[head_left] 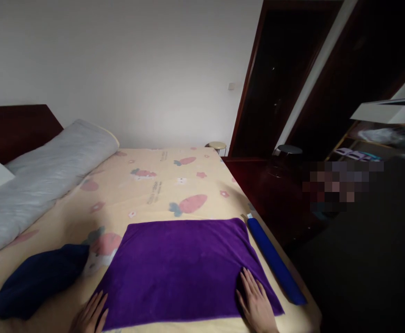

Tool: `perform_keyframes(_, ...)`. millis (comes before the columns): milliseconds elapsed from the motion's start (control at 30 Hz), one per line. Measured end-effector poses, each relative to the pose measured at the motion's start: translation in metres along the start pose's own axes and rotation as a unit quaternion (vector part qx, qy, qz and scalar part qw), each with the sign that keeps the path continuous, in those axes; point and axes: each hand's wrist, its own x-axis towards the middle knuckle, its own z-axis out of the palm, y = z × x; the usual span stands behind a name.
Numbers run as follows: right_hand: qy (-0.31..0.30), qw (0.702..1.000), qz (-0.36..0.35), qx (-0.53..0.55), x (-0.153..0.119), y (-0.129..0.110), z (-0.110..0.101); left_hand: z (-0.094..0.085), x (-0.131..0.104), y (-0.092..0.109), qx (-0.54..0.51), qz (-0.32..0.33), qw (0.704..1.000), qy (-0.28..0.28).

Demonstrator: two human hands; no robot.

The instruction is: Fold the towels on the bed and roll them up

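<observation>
Purple towel [185,270] spread flat on the bed sheet [147,194]. Left hand [90,316] resting at the towel's near left corner, fingers loose and extended, gripping nothing. Right hand [257,303] pressed flat on the towel's near right corner, fingers straight. Dark blue cloth [38,280] left of the towel; blue roll [275,261] just right of it.

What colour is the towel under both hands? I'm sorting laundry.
Purple towel, plain; seen in the head view.

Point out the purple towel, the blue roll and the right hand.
purple towel [178,263], head view, middle of the cloth
blue roll [275,261], head view, mid-length
right hand [256,303], head view, back of the hand
</observation>
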Motion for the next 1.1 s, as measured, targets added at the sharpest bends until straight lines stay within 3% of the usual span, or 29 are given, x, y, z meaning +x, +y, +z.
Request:
perform_keyframes(67, -0.006, 1.0, -0.01, 0.018, 0.019, -0.032, 0.001, -0.005, 0.01, 0.03, 0.015, 0.054, 0.998, 0.017)
perform_keyframes(133, -0.019, 0.998, -0.026, 0.051, 0.042, -0.082, 0.011, 0.0, 0.021, 0.098, 0.026, 0.085, 0.996, 0.03)
perform_keyframes(233, -0.052, 0.992, -0.056, 0.098, 0.067, -0.152, 0.032, 0.026, 0.033, 0.213, 0.019, 0.151, 0.988, 0.018)
perform_keyframes(300, -0.075, 0.988, -0.082, 0.111, 0.073, -0.167, 0.042, 0.041, 0.036, 0.253, 0.019, 0.181, 0.983, -0.008)
perform_keyframes(333, -0.082, 0.987, -0.082, 0.107, 0.073, -0.159, 0.044, 0.045, 0.037, 0.254, 0.024, 0.188, 0.981, -0.028)
perform_keyframes(367, -0.084, 0.99, -0.067, 0.096, 0.07, -0.142, 0.043, 0.045, 0.038, 0.243, 0.033, 0.182, 0.982, -0.049)
perform_keyframes(400, -0.08, 0.993, -0.039, 0.078, 0.065, -0.116, 0.04, 0.042, 0.039, 0.22, 0.048, 0.167, 0.982, -0.068)
perform_keyframes(467, -0.055, 0.997, 0.034, 0.031, 0.049, -0.049, 0.029, 0.03, 0.039, 0.151, 0.101, 0.076, 0.99, -0.064)
perform_keyframes(533, -0.038, 0.999, 0.019, 0.01, 0.031, 0.014, 0.016, 0.016, 0.036, 0.08, 0.142, 0.043, 0.988, -0.046)
perform_keyframes(600, -0.022, 1.0, -0.01, -0.008, 0.02, 0.048, 0.009, 0.005, 0.031, 0.037, 0.16, 0.02, 0.987, -0.027)
perform_keyframes(633, -0.009, 1.0, -0.014, -0.015, 0.018, 0.05, 0.008, 0.001, 0.029, 0.032, 0.161, 0.017, 0.987, -0.015)
perform_keyframes(667, 0.006, 1.0, -0.009, -0.02, 0.019, 0.042, 0.01, 0.0, 0.027, 0.039, 0.159, 0.017, 0.987, -0.002)
perform_keyframes(733, 0.025, 1.0, 0.001, -0.012, 0.03, 0.001, 0.017, 0.003, 0.029, 0.081, 0.14, 0.045, 0.989, 0.015)
perform_keyframes(867, -0.026, 0.996, -0.058, 0.066, 0.068, -0.118, 0.038, 0.032, 0.045, 0.215, 0.07, 0.151, 0.986, -0.015)
perform_keyframes(933, -0.06, 0.988, -0.097, 0.101, 0.089, -0.155, 0.048, 0.049, 0.06, 0.263, 0.04, 0.179, 0.983, -0.033)
perform_keyframes(1000, -0.089, 0.982, -0.122, 0.117, 0.109, -0.157, 0.055, 0.06, 0.078, 0.277, 0.027, 0.178, 0.982, -0.062)
perform_keyframes(1033, -0.098, 0.981, -0.121, 0.115, 0.119, -0.144, 0.057, 0.063, 0.087, 0.27, 0.031, 0.161, 0.984, -0.076)
perform_keyframes(1100, -0.094, 0.99, -0.065, 0.088, 0.134, -0.095, 0.057, 0.063, 0.105, 0.228, 0.062, 0.082, 0.991, -0.081)
